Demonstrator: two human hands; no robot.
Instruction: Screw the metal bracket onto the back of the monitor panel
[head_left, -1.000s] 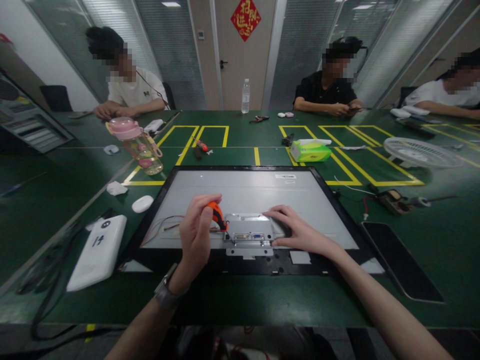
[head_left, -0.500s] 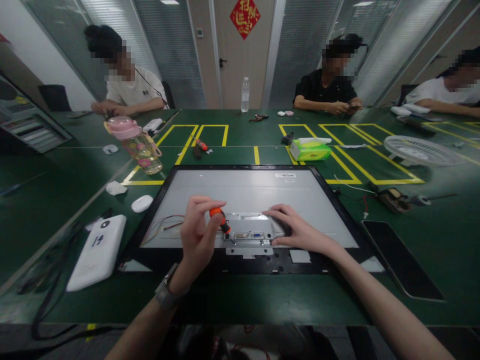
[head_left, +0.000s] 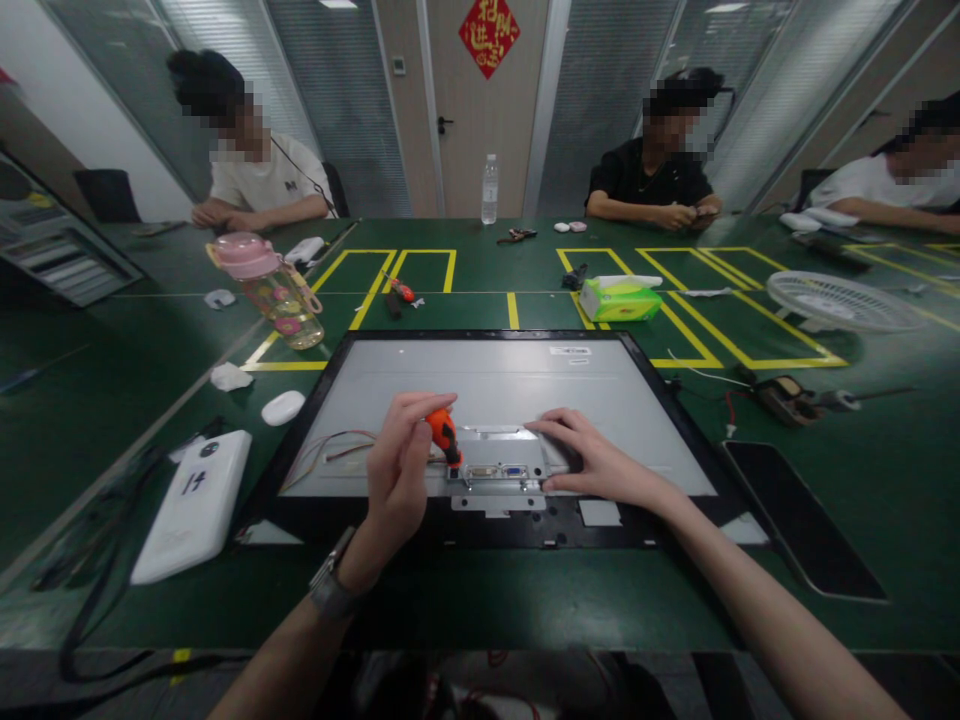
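Observation:
A monitor panel [head_left: 465, 375] with a black frame lies flat before me, its grey back facing up. On its near half sits a metal port bracket [head_left: 495, 448] carrying a white and a blue video connector. My left hand [head_left: 401, 455] holds an orange-and-black screwdriver [head_left: 444, 432] between thumb and fingers, tilted with its lower end at the bracket's left corner; the tip is hidden. Thumb and fingers of my right hand [head_left: 589, 455] span the bracket's right end and grip it. Thin wires [head_left: 330, 445] run out from the bracket's left side.
A white phone-like device [head_left: 191, 505] and earbud case [head_left: 283, 406] lie left; a black phone [head_left: 806, 520] lies right. Beyond stand a pink-lidded bottle [head_left: 274, 290], tissue pack [head_left: 621, 298] and water bottle [head_left: 490, 190]. A fan grille [head_left: 844, 300] lies right. Several people sit across the table.
My left hand has shifted slightly right and its fingers have turned around the screwdriver, showing more of the orange handle. My right hand stays on the bracket.

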